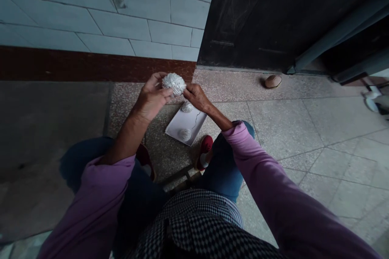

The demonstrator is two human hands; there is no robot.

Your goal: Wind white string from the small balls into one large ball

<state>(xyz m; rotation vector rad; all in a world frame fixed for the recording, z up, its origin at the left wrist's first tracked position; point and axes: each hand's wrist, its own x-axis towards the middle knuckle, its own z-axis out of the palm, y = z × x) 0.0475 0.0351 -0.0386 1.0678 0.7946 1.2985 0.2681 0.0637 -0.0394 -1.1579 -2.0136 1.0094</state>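
A white ruffled ball (pixel 174 84), made of many small folds, is held up in front of me above the floor. My left hand (pixel 153 99) grips it from the left, with the thumb across its lower front. At its right edge, the fingers of my right hand (pixel 196 95) are pinched together; what lies between them is too small to make out. Below the hands, a shallow white tray (pixel 178 123) rests on the floor. It holds one white ball (pixel 187 107) near its far end, another white ball (pixel 184 134) near its close end, and a thin dark wavy strand (pixel 197 119).
A pale tiled wall (pixel 121 20) with a brown base band (pixel 91 64) rises ahead, beside a dark door (pixel 249 20). A rounded brown object (pixel 272 81) lies on the speckled floor (pixel 282 129) by the doorway. My red shoes (pixel 205 149) flank the tray.
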